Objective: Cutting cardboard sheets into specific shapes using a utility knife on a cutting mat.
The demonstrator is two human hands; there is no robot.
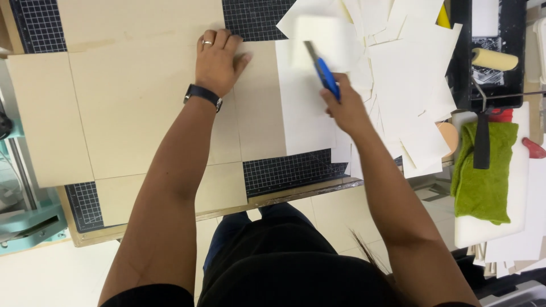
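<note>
My left hand [218, 59] lies flat, fingers together, pressing on a large tan cardboard sheet [131, 108] that covers a black gridded cutting mat [290, 170]. A ring and a black wristwatch are on that hand and wrist. My right hand [344, 108] grips a blue utility knife [324, 73], its blade end pointing up and left over a cream paper sheet [307, 113] that rests on the cardboard's right part. The cream sheet's upper end looks blurred.
A heap of several cream paper pieces [404, 68] lies to the right. Farther right are a black paint tray [495, 57] with a roller [493, 58], a green cloth [483, 176] on a white board, and a red tool [534, 148]. A teal machine [23, 216] stands at the left.
</note>
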